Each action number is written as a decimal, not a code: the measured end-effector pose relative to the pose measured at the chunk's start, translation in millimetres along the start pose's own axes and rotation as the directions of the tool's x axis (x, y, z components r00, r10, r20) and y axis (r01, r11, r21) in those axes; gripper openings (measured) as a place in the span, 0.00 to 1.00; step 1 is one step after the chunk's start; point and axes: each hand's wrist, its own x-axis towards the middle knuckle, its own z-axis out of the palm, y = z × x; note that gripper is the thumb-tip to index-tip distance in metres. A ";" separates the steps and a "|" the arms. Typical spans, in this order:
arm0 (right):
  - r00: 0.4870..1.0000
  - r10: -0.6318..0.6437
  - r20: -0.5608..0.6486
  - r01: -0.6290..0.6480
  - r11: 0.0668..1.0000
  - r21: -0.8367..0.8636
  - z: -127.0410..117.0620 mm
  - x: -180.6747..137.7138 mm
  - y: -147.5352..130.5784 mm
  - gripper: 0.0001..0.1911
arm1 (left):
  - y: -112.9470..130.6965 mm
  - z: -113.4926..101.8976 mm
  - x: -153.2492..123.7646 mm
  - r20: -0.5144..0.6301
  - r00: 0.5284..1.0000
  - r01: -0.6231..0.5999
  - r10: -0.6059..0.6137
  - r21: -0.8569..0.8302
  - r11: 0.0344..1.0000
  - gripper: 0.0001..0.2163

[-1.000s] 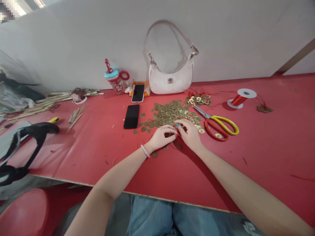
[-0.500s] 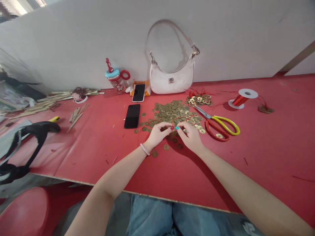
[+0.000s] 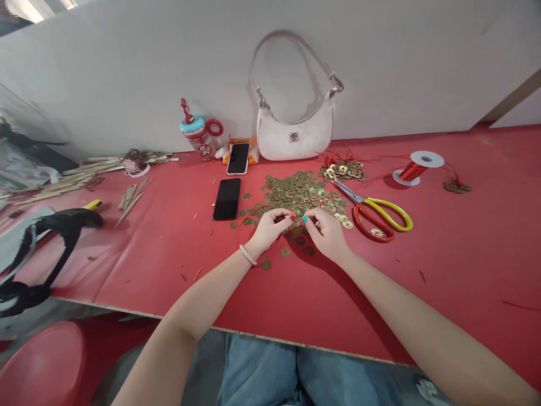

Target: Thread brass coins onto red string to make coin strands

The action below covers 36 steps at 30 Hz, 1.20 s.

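Both my hands are over the near edge of a heap of brass-coloured coins (image 3: 291, 189) with holes in their middles. My left hand (image 3: 269, 230) pinches thin red cord (image 3: 282, 239) between thumb and forefinger. Just to its right, my right hand (image 3: 326, 234) is closed in a pinch too, on the cord as far as I can see; the thread is very fine at the fingertips. A small gap separates the two pinches. Some coins lie below my hands. Scissors (image 3: 358, 198) with red and yellow handles rest right of my right hand, blades toward the coins.
A red cord spool (image 3: 412, 170) and strung coins (image 3: 457, 186) stand at the right; another strung bunch (image 3: 350, 172) lies behind the scissors. A black phone (image 3: 227, 199), second phone (image 3: 238, 158), cup (image 3: 203, 144) and white handbag (image 3: 296, 138) are left and behind. Bamboo strips (image 3: 91, 169) lie far left.
My fingertips, almost together before, have drawn slightly apart, the left ones moving a little left. The small red loop above them no longer shows.
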 end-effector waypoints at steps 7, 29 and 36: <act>0.978 -0.146 0.149 0.160 0.983 -0.090 1.8 -3.3 7.9 0.08 | -3.4 -3.6 1.7 -0.108 0.992 -0.052 0.060 0.070 0.996 0.07; 0.987 -0.103 0.119 0.125 0.974 -0.191 -0.2 -0.6 18.8 0.12 | -0.6 -7.6 -2.5 0.215 0.948 -0.317 0.235 0.564 0.762 0.08; 0.988 0.083 0.133 -0.082 0.997 -0.008 1.8 -1.2 20.8 0.09 | -8.5 -8.9 0.1 0.145 0.964 -0.265 0.223 0.449 0.854 0.11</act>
